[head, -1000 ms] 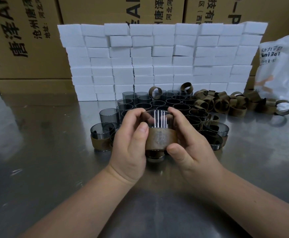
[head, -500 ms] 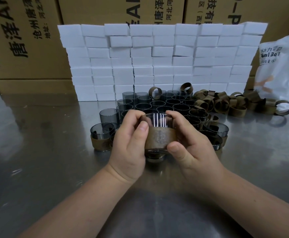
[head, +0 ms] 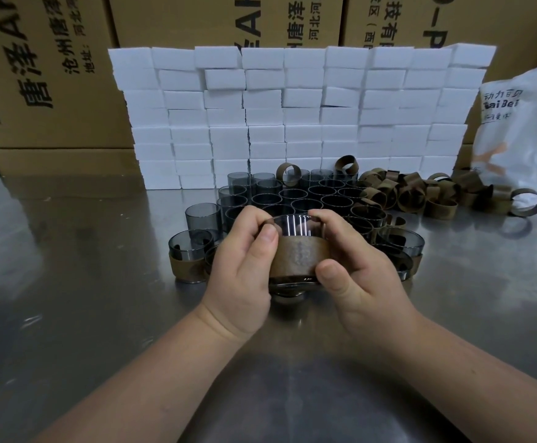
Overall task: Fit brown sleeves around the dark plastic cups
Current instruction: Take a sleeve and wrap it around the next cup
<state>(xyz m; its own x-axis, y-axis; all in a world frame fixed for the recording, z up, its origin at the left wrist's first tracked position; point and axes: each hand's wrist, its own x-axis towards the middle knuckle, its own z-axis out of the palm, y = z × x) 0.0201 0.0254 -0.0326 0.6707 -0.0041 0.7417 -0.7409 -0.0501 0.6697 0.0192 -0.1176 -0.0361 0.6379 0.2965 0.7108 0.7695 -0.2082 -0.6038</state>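
Off to the left of the grip, a smoky translucent cup with a sleeve [head: 186, 257] already around its lower half stands on the brushed, reflective metal table [head: 69, 314], with a bare cup [head: 203, 215] just behind it. The left hand [head: 241, 266] is curled around the left side of the held cup [head: 295, 227], thumb pressed flat on the brown sleeve [head: 302, 257] and fingertips hooked over the rim. The cup is a squat cylinder of dark, glossy plastic; bright light streaks run down its upper wall. The sleeve is a matte, grainy, leather-like band wrapped around its lower part, leaving a thin strip of the dark base showing below. The right hand [head: 353, 270] closes on the other side in the same way, thumb on the sleeve's lower edge, fingers over the rim. Both hands are clasped firmly on the cup, which is held just above the table.

Behind the grip stand rows of bare cups [head: 308, 193], round mouths up. Behind them rises a wall of white foam blocks [head: 292, 116] against cardboard boxes [head: 53, 59]. To the right and back lies a loose heap of curled brown bands [head: 420, 193], and beyond it a white plastic bag [head: 522, 129].
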